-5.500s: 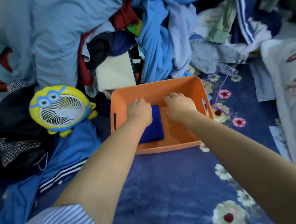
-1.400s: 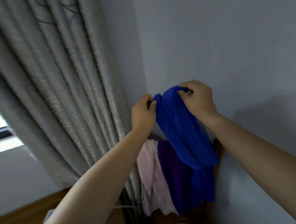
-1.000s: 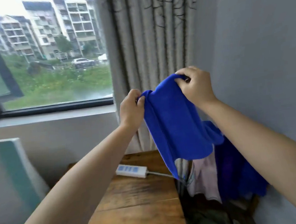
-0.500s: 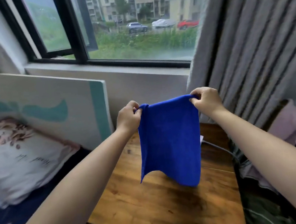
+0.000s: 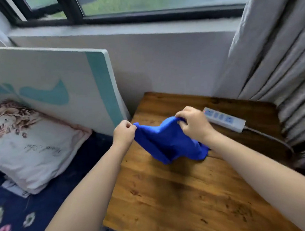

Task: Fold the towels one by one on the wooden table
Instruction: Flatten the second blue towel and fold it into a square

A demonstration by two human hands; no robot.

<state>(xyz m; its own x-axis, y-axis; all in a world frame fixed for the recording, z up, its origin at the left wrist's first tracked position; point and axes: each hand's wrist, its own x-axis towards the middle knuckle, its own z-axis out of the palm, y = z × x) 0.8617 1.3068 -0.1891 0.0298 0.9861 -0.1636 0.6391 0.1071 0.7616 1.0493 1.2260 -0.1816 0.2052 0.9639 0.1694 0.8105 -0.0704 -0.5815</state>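
Observation:
A bright blue towel (image 5: 167, 143) hangs slack between my two hands over the wooden table (image 5: 183, 196). My left hand (image 5: 124, 134) pinches its left top corner near the table's left edge. My right hand (image 5: 195, 125) grips the other top corner, further back. The towel's lower part bunches and touches the tabletop below my right wrist.
A white power strip (image 5: 224, 119) with its cable lies at the back right of the table. Grey curtains (image 5: 282, 56) hang on the right. A white and teal board (image 5: 51, 84) leans on the wall at left, with a floral pillow (image 5: 26, 144) on dark blue bedding (image 5: 49, 198).
Both hands have come down with the towel, from holding it spread in the air to low over the table. The towel has gone slack and its bottom now rests on the wood.

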